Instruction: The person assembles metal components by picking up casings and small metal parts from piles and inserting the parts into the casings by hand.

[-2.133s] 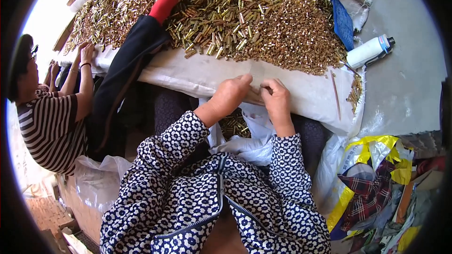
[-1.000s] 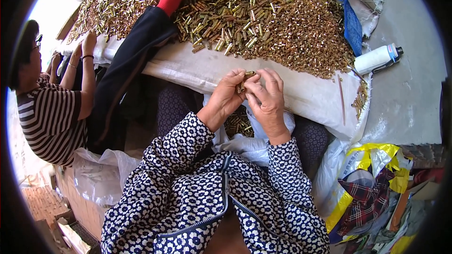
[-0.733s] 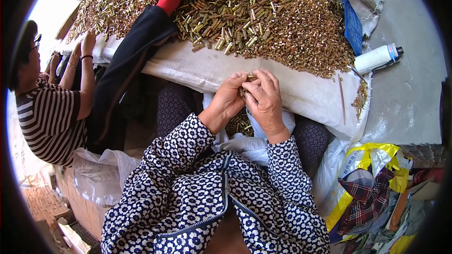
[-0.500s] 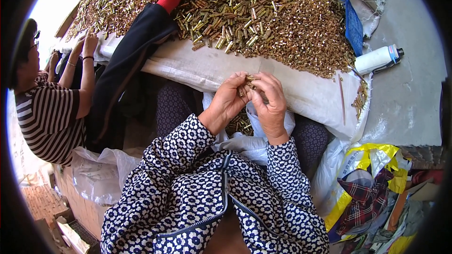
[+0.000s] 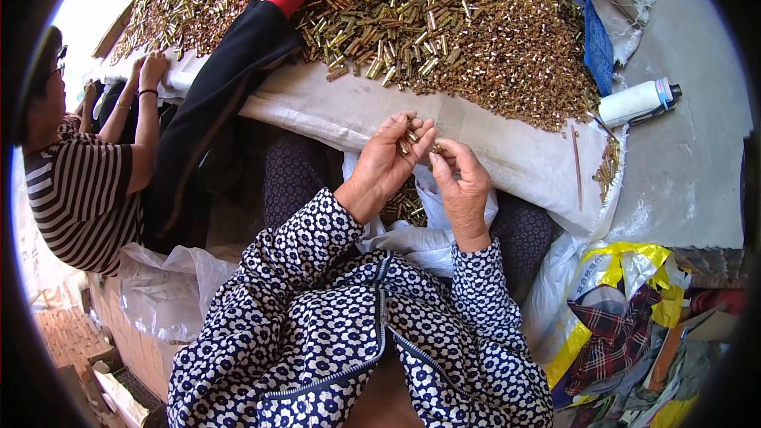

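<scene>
My left hand (image 5: 376, 170) is half cupped, palm up, at the near edge of the cloth-covered table. Its curled fingers hold a few small brass-coloured metal tubes (image 5: 411, 136). Just to its right, my right hand (image 5: 464, 190) pinches a small brass-coloured piece (image 5: 437, 148), mostly covered by the fingertips. Beyond both hands spreads a wide heap of longer metal tubes (image 5: 396, 16). A mound of short nut-like pieces (image 5: 515, 63) lies at its right. Below my hands, a white sack (image 5: 424, 247) between my knees has more tubes inside.
A co-worker in a striped shirt (image 5: 87, 182) works at the left. Another person's dark-trousered leg (image 5: 230, 71) stretches onto the table. At the right are a white bottle (image 5: 634, 103), a thin rod (image 5: 576, 168), a blue cloth (image 5: 597, 47) and a yellow-white bag (image 5: 575, 349).
My hands, earlier touching over the pieces, have drawn slightly apart. The right hand has moved a little right and down, and the left palm shows more of the tubes.
</scene>
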The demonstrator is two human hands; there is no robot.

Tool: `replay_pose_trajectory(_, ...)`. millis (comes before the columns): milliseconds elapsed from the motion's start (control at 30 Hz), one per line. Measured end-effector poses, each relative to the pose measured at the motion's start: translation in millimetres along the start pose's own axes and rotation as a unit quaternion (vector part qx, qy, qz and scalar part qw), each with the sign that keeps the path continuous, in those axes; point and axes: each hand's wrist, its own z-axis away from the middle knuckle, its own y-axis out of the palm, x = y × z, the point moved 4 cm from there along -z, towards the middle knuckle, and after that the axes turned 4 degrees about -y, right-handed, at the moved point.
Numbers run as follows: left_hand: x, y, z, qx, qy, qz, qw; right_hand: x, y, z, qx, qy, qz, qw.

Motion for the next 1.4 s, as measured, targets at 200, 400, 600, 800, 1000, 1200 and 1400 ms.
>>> replay_pose_trajectory(200, -3, -4, 1, 0.028, -0.014, 0.013, 0.999, 3, 12, -1, 0.027, 0.012, 0.012, 0.999)
replay_pose_trajectory(400, -2, 2, 3, 0.025, -0.006, 0.007, 1.000, -3, 11, 4, 0.021, 0.049, -0.051, 0.997)
replay_pose_trajectory(600, -1, 2, 4, 0.057, -0.008, 0.009, 0.998, -5, 10, 5, 0.030, 0.073, -0.074, 0.994)
replay_pose_trajectory(800, -11, -6, 12, 0.067, -0.003, -0.016, 0.998, 59, -33, -10, -0.075, -0.086, 0.070, 0.991)
replay_pose_trajectory(1000, -10, -10, 18, 0.033, -0.026, -0.060, 0.997, -19, -44, -15, 0.021, -0.099, 0.387, 0.916)
replay_pose_trajectory(1200, -10, -2, 23, 0.026, -0.030, -0.120, 0.992, -45, -37, -9, -0.023, -0.090, 0.346, 0.934)
replay_pose_trajectory(1400, -6, 2, 30, 0.033, -0.030, -0.161, 0.986, -48, -42, -6, -0.063, -0.082, 0.294, 0.950)
